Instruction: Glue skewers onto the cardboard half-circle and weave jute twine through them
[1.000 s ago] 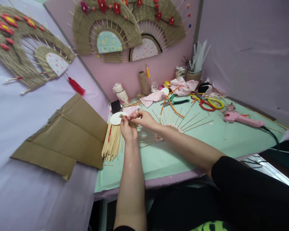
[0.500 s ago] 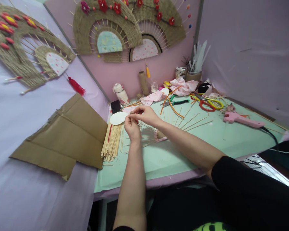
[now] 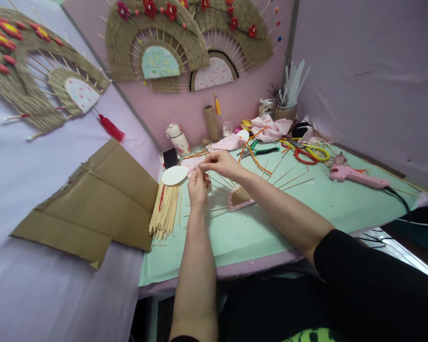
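My left hand is closed, with a small brown bundle that looks like twine showing under its fingers. Thumb and fingers of my right hand pinch just above the left fingertips, on what seems to be the same twine; the strand itself is too fine to make out. Below both hands lies a fan frame, a brown half-round with a pink edge and thin sticks spreading from it. My right forearm hides part of it. To the left, a white oval card rests on a bundle of bamboo sticks.
Cardboard leans at the left. Behind the hands are a phone, a bottle, a cardboard tube, pink cloth and green-handled pliers. Scissors and a pink glue gun lie right. Finished fans hang behind.
Both hands have shifted slightly right, and my right hand is a little higher. Brown twine now shows beneath my left hand's fingers. The view has moved slightly.
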The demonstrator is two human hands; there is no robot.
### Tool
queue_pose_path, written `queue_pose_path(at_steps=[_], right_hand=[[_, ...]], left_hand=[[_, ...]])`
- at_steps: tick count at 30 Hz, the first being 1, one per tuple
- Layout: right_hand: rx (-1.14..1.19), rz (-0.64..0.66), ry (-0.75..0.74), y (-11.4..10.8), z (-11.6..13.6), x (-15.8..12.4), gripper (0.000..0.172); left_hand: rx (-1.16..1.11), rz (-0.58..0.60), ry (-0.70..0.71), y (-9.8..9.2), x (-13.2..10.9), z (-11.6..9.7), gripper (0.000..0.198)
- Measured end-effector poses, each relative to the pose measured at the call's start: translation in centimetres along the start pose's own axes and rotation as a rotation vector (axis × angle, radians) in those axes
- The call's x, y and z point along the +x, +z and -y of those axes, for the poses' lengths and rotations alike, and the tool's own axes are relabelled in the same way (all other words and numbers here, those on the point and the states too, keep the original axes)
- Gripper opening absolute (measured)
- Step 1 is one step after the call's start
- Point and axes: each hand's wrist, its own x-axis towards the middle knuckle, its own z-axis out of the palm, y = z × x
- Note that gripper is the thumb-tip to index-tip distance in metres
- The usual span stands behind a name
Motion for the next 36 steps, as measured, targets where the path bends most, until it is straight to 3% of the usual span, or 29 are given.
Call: queue_pose_path(at_steps=[8, 16, 21, 29, 36], right_hand=[[0.023, 0.010, -0.008, 0.1, 0.1, -0.1, 0.020], [0.078, 0.209, 0.030, -0.6, 1.1, -0.4, 0.021], [0.062, 0.268, 0.046, -1.2, 0.8, -0.2, 0.025], [0.072, 0.228, 0.030, -1.2, 1.2, -0.4, 0.020], [-0.008, 0.175, -0.017, -0.8, 1.2, -0.4, 0.019]], left_hand=[[0.018, 0.054, 0.011, -0.1, -0.1, -0.3, 0.034], [-0.082, 0.054, 0.001, -0.2, -0.3, -0.7, 0.037], [-0.079, 0.077, -0.034, -0.1, -0.4, -0.7, 0.038], [-0.149, 0.255, -0.077, 0.0, -0.8, -1.5, 0.035], [-0.149, 0.221, -0.085, 0.1, -0.8, -1.5, 0.038]])
